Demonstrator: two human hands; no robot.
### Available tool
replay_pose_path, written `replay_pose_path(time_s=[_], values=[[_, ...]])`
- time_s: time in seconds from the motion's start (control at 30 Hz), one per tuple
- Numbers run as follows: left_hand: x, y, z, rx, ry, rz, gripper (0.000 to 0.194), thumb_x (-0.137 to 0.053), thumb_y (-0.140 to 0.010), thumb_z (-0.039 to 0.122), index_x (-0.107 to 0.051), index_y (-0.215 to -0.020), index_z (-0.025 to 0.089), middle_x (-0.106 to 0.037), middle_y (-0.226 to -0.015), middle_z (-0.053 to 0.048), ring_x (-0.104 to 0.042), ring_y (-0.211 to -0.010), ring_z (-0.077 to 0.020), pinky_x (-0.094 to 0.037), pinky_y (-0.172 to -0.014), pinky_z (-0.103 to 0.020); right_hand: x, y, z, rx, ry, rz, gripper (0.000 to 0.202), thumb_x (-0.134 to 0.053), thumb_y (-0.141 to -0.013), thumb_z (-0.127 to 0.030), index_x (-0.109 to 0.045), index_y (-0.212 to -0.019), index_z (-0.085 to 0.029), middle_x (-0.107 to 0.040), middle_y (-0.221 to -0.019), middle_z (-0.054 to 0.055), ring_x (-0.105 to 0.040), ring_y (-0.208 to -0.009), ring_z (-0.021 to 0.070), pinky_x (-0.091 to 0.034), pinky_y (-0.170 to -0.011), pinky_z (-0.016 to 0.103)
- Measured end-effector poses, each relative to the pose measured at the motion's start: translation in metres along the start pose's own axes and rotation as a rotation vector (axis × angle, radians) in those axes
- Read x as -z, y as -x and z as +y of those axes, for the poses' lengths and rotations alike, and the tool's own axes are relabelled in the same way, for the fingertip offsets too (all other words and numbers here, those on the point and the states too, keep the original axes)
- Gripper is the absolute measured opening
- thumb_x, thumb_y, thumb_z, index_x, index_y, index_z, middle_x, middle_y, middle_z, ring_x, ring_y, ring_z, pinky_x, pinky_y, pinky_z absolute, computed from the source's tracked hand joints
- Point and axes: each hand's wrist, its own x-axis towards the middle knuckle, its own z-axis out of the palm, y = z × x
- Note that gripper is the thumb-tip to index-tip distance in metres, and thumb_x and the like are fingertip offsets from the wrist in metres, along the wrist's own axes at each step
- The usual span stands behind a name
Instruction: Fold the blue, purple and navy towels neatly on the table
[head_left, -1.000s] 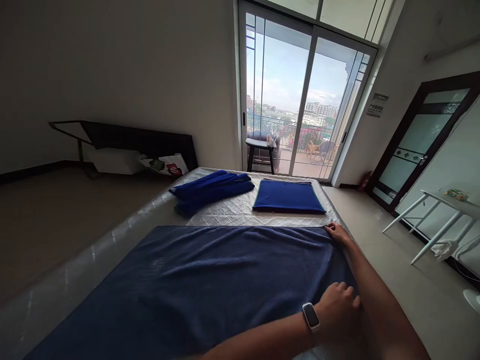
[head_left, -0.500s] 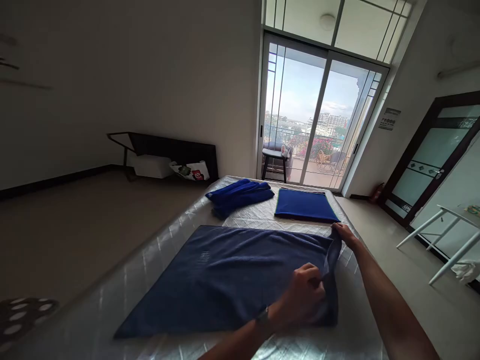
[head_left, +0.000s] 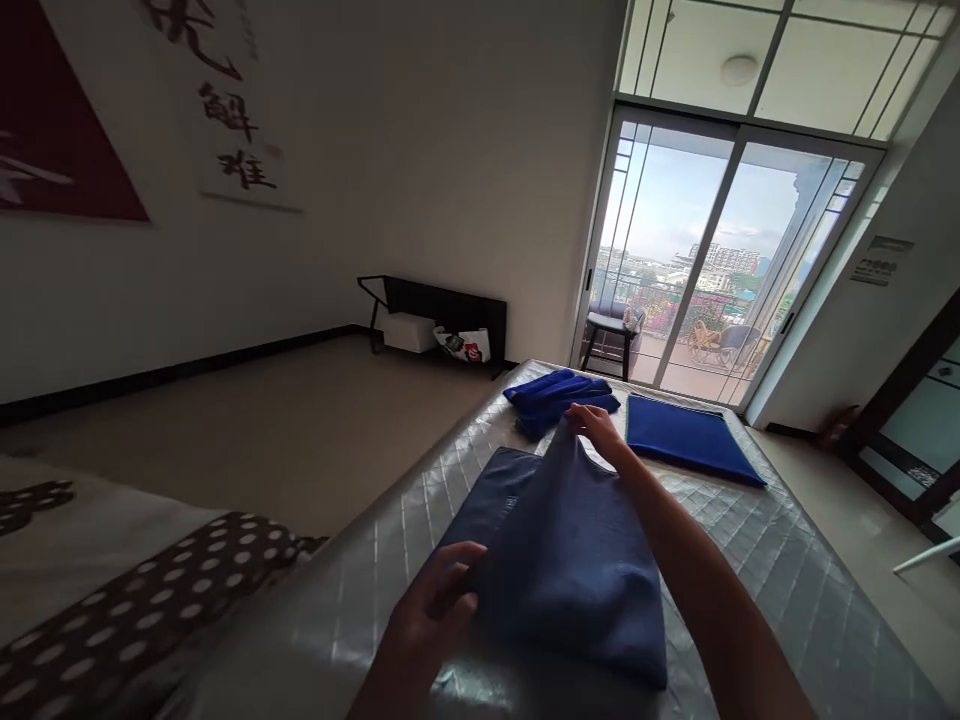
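Note:
A dark blue-grey towel (head_left: 585, 560) lies partly doubled over on the quilted silver mattress (head_left: 405, 520). Its right part is lifted and brought across to the left, over a layer with faint lettering. My right hand (head_left: 596, 425) pinches the far corner of the raised part, above the bed. The near corner is between the thumb and fingers of my left hand (head_left: 442, 595), low at the left side. Past my right hand lie a loosely bunched bright blue cloth (head_left: 555, 395) and a flat, neatly folded blue cloth (head_left: 690, 438).
At the lower left is a cover with brown polka dots (head_left: 172, 590). A dark low bench (head_left: 450, 300) with a white box (head_left: 409, 332) stands by the wall. Beyond the bed's far end are a sliding glass door (head_left: 675, 250) and a stool (head_left: 609, 325).
The towel's right edge has been lifted and carried left, doubling the towel over. Both hands moved left with it, and the view turned left.

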Motion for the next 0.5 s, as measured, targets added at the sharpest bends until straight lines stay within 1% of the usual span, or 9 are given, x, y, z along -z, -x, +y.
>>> replay_pose_path(time_s=[0.07, 0.1, 0.17, 0.23, 0.3, 0.37, 0.43, 0.5], values=[[0.031, -0.001, -0.006, 0.004, -0.122, 0.12, 0.046, -0.065, -0.072, 0.059, -0.068, -0.101, 0.023, -0.067, -0.078, 0.0, -0.065, -0.071, -0.0184, -0.051, -0.063, -0.025, -0.039, -0.017, 0.007, 0.022, 0.065, -0.052, 0.034, -0.069, -0.079, -0.052, -0.074, -0.085, -0.019, -0.07, -0.072, 0.001, -0.062, -0.067, 0.0143, -0.051, -0.067, 0.027], [0.043, -0.002, -0.01, 0.014, -0.177, 0.159, 0.045, -0.064, -0.072, 0.061, -0.069, -0.096, 0.023, -0.069, -0.079, -0.001, -0.066, -0.071, -0.0191, -0.053, -0.062, -0.026, -0.056, -0.024, 0.011, 0.025, 0.097, -0.064, 0.028, -0.071, -0.078, -0.046, -0.075, -0.086, -0.019, -0.072, -0.076, 0.001, -0.064, -0.07, 0.0151, -0.052, -0.069, 0.028], [0.059, -0.005, -0.017, 0.036, -0.287, 0.181, 0.043, -0.062, -0.072, 0.062, -0.071, -0.086, 0.023, -0.073, -0.082, -0.003, -0.069, -0.073, -0.0213, -0.055, -0.065, -0.028, -0.084, -0.035, 0.023, 0.027, 0.179, -0.084, 0.017, -0.074, -0.075, -0.033, -0.076, -0.087, -0.02, -0.074, -0.078, 0.001, -0.067, -0.075, 0.017, -0.053, -0.075, 0.03], [0.067, -0.007, -0.023, 0.056, -0.42, 0.18, 0.036, -0.058, -0.074, 0.057, -0.072, -0.082, 0.025, -0.076, -0.086, -0.004, -0.072, -0.079, -0.0233, -0.057, -0.07, -0.03, -0.105, -0.042, 0.037, 0.023, 0.25, -0.099, 0.015, -0.074, -0.074, -0.022, -0.077, -0.088, -0.022, -0.075, -0.079, 0.001, -0.069, -0.079, 0.0189, -0.054, -0.079, 0.031], [0.07, -0.008, -0.029, 0.066, -0.56, 0.175, 0.03, -0.053, -0.076, 0.049, -0.072, -0.082, 0.027, -0.077, -0.088, -0.003, -0.073, -0.084, -0.0237, -0.057, -0.072, -0.03, -0.117, -0.045, 0.051, 0.021, 0.311, -0.121, 0.017, -0.071, -0.074, -0.017, -0.078, -0.089, -0.022, -0.076, -0.08, 0.001, -0.07, -0.083, 0.0202, -0.054, -0.083, 0.032], [0.07, -0.009, -0.038, 0.06, -0.67, 0.177, 0.03, -0.049, -0.077, 0.044, -0.072, -0.085, 0.027, -0.078, -0.089, -0.003, -0.073, -0.084, -0.0234, -0.056, -0.07, -0.03, -0.124, -0.045, 0.062, 0.027, 0.367, -0.16, 0.018, -0.07, -0.075, -0.015, -0.079, -0.09, -0.023, -0.077, -0.082, 0.001, -0.071, -0.085, 0.0206, -0.055, -0.084, 0.032], [0.071, -0.009, -0.049, 0.023, -0.752, 0.183, 0.032, -0.046, -0.079, 0.04, -0.073, -0.091, 0.027, -0.078, -0.091, -0.004, -0.073, -0.084, -0.0236, -0.057, -0.071, -0.032, -0.126, -0.044, 0.07, 0.039, 0.417, -0.205, 0.019, -0.07, -0.077, -0.015, -0.079, -0.09, -0.024, -0.078, -0.085, 0.001, -0.072, -0.086, 0.0203, -0.055, -0.085, 0.031], [0.072, -0.009, -0.061, -0.047, -0.835, 0.208, 0.036, -0.045, -0.081, 0.037, -0.072, -0.1, 0.024, -0.078, -0.094, -0.006, -0.073, -0.087, -0.025, -0.058, -0.075, -0.035, -0.128, -0.042, 0.075, 0.053, 0.461, -0.238, 0.02, -0.069, -0.078, -0.015, -0.08, -0.092, -0.024, -0.078, -0.088, 0.001, -0.072, -0.087, 0.0201, -0.055, -0.086, 0.03]])
